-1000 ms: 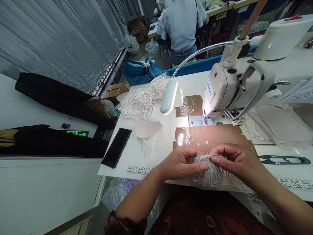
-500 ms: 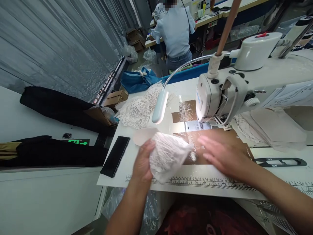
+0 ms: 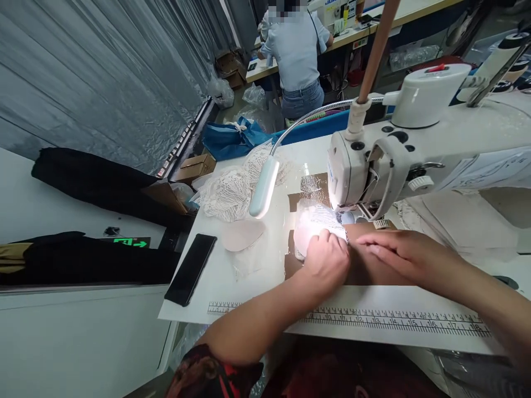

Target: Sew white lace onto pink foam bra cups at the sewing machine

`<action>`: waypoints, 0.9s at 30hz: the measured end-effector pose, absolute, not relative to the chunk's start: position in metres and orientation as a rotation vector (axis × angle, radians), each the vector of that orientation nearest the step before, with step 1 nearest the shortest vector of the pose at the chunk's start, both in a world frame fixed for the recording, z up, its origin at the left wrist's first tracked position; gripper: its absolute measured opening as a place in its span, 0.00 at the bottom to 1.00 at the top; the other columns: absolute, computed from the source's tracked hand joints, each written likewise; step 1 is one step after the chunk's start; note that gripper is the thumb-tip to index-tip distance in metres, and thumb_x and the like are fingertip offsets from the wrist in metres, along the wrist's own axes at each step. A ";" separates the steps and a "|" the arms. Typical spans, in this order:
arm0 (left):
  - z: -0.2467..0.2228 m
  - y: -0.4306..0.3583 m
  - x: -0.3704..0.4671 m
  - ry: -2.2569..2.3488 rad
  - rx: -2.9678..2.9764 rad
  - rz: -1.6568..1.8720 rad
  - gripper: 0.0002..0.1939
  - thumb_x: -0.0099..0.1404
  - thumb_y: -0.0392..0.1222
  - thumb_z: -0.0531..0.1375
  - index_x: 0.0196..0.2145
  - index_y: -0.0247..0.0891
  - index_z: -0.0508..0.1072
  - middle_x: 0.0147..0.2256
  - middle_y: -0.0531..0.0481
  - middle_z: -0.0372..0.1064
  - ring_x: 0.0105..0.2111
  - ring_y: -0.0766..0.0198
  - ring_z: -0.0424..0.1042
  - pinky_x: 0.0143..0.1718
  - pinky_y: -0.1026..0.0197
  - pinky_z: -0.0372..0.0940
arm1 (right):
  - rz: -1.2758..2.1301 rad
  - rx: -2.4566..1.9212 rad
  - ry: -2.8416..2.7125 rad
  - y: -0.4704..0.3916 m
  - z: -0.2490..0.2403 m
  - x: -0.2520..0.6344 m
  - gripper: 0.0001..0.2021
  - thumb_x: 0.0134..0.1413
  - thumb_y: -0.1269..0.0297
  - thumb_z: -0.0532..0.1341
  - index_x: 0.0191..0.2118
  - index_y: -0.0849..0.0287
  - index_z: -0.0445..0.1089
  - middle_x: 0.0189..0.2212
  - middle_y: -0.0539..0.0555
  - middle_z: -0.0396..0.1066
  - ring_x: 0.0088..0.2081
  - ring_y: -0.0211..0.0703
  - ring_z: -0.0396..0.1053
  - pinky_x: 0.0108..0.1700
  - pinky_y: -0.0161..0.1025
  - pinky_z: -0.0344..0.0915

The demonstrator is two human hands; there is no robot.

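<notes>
A white lace-covered fabric piece point(image 3: 314, 221) lies flat on the brown-taped bed of the sewing machine point(image 3: 373, 149), its right edge close to the needle area. My left hand point(image 3: 327, 258) rests on the lower part of the piece, fingers curled together on it. Just to the right, my right hand point(image 3: 394, 251) is over the brown surface, fingers extended and close together, fingertips near the piece's right edge. Whether it touches the piece is unclear. A pale oval pad point(image 3: 243, 235) lies on the table left of my left hand.
A black phone point(image 3: 191, 269) lies near the table's left edge. White netted lace point(image 3: 228, 190) is heaped behind the pad. The lamp head point(image 3: 264, 188) hangs left of the machine. Pale fabric sheets point(image 3: 468, 218) are stacked at the right. A person point(image 3: 294, 55) sits beyond the table.
The lace piece has gone from my raised left hand down onto the machine bed. My left hand has moved right with it, and the pale oval pad is now uncovered.
</notes>
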State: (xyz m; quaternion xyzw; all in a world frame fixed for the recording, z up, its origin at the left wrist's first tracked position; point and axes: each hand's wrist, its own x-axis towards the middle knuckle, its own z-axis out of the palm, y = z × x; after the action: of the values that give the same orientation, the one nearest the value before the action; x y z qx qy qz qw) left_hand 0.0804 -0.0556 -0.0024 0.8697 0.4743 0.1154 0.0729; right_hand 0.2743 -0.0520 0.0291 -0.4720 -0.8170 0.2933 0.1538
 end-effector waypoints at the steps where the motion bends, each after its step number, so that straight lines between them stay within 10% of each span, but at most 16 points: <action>1: -0.002 -0.061 0.086 1.392 2.631 0.293 0.14 0.67 0.33 0.49 0.29 0.31 0.73 0.26 0.37 0.68 0.29 0.52 0.66 0.33 0.51 0.63 | 0.771 -1.399 -2.356 -0.050 0.026 0.272 0.18 0.64 0.60 0.50 0.48 0.51 0.76 0.44 0.55 0.78 0.41 0.52 0.75 0.39 0.45 0.69; 13: 0.014 -0.046 0.045 1.128 2.445 0.481 0.16 0.71 0.39 0.52 0.50 0.33 0.75 0.52 0.38 0.72 0.43 0.54 0.71 0.46 0.52 0.69 | -0.031 -1.411 -2.621 -0.062 0.007 0.240 0.22 0.54 0.79 0.52 0.49 0.57 0.75 0.40 0.56 0.77 0.31 0.43 0.71 0.27 0.37 0.64; 27: 0.006 -0.002 0.024 0.909 2.756 0.365 0.20 0.69 0.36 0.52 0.54 0.30 0.74 0.56 0.40 0.71 0.45 0.52 0.73 0.44 0.50 0.69 | -0.254 -1.602 -2.563 -0.051 0.003 0.223 0.30 0.45 0.84 0.54 0.53 0.54 0.75 0.38 0.57 0.75 0.23 0.40 0.66 0.16 0.37 0.53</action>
State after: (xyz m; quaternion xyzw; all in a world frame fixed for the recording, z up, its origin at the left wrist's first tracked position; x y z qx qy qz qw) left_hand 0.0239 -0.0022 0.0062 0.9367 0.3089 0.1241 0.1083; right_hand 0.2231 -0.0512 0.0029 -0.5274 -0.8438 -0.0835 0.0542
